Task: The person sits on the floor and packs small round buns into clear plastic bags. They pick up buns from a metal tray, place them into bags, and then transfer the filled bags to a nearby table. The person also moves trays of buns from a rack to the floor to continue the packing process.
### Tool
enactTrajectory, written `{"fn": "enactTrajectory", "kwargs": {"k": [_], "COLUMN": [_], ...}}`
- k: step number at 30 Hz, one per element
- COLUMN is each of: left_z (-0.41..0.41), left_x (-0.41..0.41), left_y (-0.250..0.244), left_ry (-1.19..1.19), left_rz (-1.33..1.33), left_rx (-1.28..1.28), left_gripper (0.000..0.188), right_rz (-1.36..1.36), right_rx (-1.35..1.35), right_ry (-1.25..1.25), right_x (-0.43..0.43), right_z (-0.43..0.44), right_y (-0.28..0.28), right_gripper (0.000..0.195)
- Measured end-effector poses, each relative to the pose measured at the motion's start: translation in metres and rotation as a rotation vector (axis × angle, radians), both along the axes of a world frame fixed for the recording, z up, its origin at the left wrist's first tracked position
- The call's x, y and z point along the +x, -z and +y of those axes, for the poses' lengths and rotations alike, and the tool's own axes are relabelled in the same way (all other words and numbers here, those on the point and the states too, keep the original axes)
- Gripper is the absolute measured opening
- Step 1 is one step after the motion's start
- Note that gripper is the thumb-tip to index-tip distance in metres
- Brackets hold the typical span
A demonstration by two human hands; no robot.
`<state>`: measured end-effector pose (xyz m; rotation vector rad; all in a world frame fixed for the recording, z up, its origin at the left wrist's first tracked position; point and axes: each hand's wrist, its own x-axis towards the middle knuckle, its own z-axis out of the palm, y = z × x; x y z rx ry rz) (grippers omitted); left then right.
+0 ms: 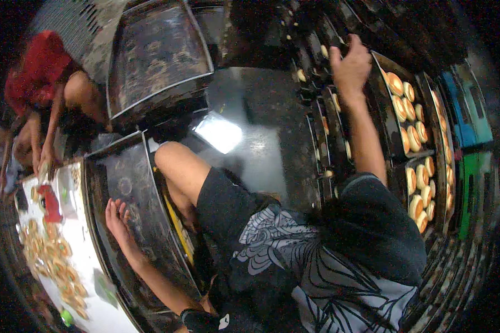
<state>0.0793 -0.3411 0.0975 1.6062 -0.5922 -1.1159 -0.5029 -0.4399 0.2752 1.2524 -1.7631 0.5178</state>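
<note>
My left hand (pixel 117 217) is over a dark, worn metal baking tray (pixel 127 187) at the lower left, its fingers slightly apart and nothing in it. My right hand (pixel 352 66) reaches out at the upper right, thumb and forefinger apart, beside dark trays standing close together in rows. No held item shows in it; whether its fingertips touch a tray edge is unclear. To its right, round browned buns (pixel 409 109) sit in a dark metal tray (pixel 418 155). More buns (pixel 423 193) fill a tray below, and another row lies at the far right.
Another person in a red top (pixel 46 62) bends at the upper left, hands at a white table (pixel 81 233) holding many small packed pastries (pixel 50 254). A large worn tray (pixel 158 58) stands at the top. Blue (pixel 462 112) and green plastic crates (pixel 475 187) are at the far right.
</note>
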Motion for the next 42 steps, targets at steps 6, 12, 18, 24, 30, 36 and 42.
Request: {"fn": "enactTrajectory", "kwargs": {"k": [6,12,18,24,30,36,42], "left_z": [-0.044,-0.051,-0.053,-0.041,-0.040,-0.032,-0.004], "left_x": [-0.040,-0.114,-0.234,-0.250,-0.246,-0.251,-0.179], "left_y": [-0.020,-0.032,-0.073,-0.108,-0.170,-0.108,-0.114], "left_ry": [0.219,0.522,0.931,0.869,0.932,0.806,0.683], "left_rz": [0.062,0.238,0.589,0.692,0.167,0.395,0.415], "left_rx": [-0.137,-0.177,-0.234,-0.071,-0.119,-0.140,-0.166], "left_gripper": [0.044,0.043,0.071,0.086,0.109,0.065,0.052], "right_rz": [-0.555,-0.306,-0.730,-0.711,-0.225,-0.170,-0.182], "right_rx": [0.711,0.883,1.247,0.780,0.359,0.382,0.267], "right_ry": [0.753,0.553,-0.076,-0.631,0.163,0.983,1.043], "right_x": [-0.119,-0.123,0.102,0.112,-0.073,-0.159,-0.196], "right_z": [0.104,0.151,0.112,0.114,0.193,0.271,0.305], "right_y": [-0.036,-0.023,-0.059,-0.059,-0.040,-0.046,-0.034], "right_gripper": [0.068,0.044,0.038,0.033,0.040,0.070,0.059]}}
